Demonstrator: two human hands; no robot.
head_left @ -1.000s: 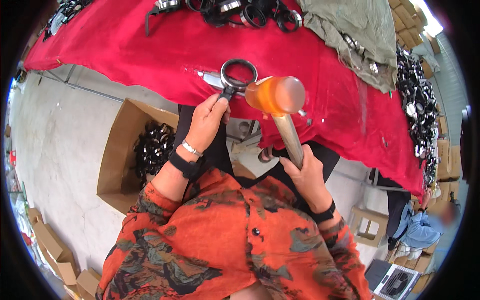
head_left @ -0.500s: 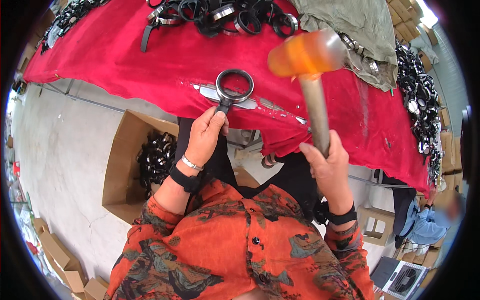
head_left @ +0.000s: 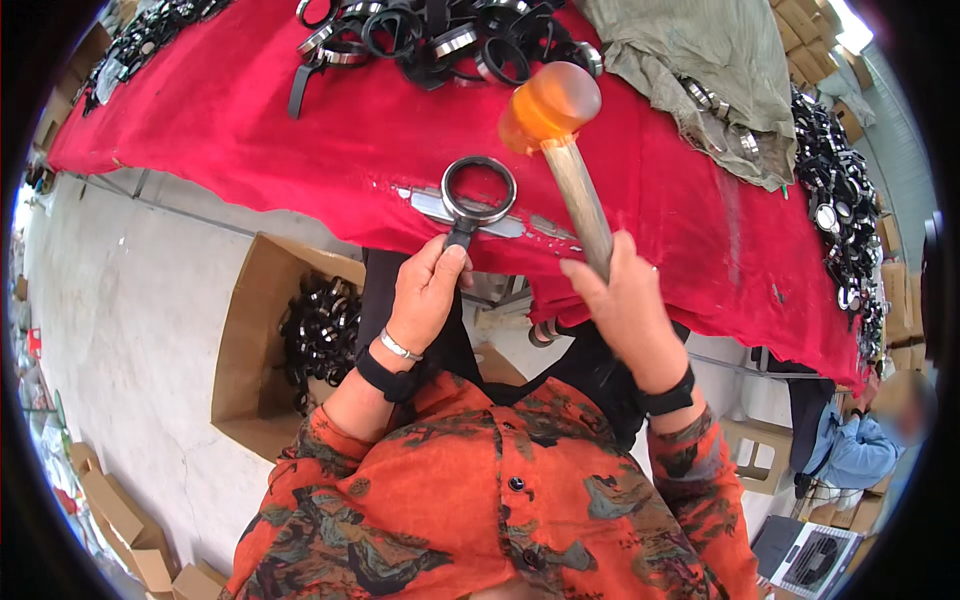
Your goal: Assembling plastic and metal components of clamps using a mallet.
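Note:
My left hand [head_left: 425, 300] grips the short black handle of a ring-shaped part [head_left: 479, 215], black with a silver metal band. Its round end lies over a worn strip of bare metal [head_left: 431, 204] at the near edge of the red cloth. In my right hand [head_left: 630, 310] is a mallet [head_left: 582, 200] with a wooden handle and an orange, translucent head. The mallet head is raised above the cloth, up and to the right of the ring and apart from it. Its head is slightly blurred.
Similar black and silver rings [head_left: 440, 45] are heaped at the table's far side, with more [head_left: 840, 200] at the right. A grey-green sack [head_left: 690, 70] lies beside them. An open cardboard box [head_left: 240, 350] holding such parts stands at my left. Another person [head_left: 860, 450] sits at the right.
The mallet has swung leftward, toward the ring, and its handle now leans more to the left. The ring and my left hand appear slightly lower and further right in the view.

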